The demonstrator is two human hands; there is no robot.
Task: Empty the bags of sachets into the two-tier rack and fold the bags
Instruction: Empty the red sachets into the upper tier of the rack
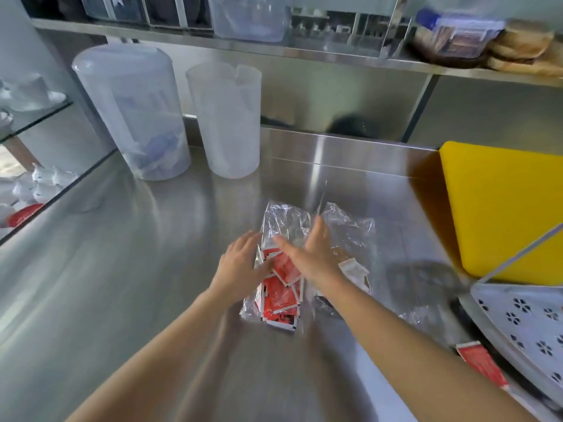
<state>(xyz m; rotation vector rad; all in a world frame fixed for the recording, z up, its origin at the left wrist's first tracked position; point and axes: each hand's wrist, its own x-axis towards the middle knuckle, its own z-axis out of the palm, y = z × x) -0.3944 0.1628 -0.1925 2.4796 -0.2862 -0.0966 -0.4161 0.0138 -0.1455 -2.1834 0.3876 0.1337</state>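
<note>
Probably limp and slippery, the sachet bag [278, 300] lies under our flat, ungripping left hand [240, 263] and right hand [307, 254]; we'd pinch its slack top.

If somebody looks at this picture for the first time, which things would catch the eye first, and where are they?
The clear bag of red sachets lies in the middle of the steel counter, with the left hand at its left edge and the right hand across its upper part, both with straight fingers. Next comes the bright yellow cutting board at the right, and below it the white perforated rack in the lower right corner.
</note>
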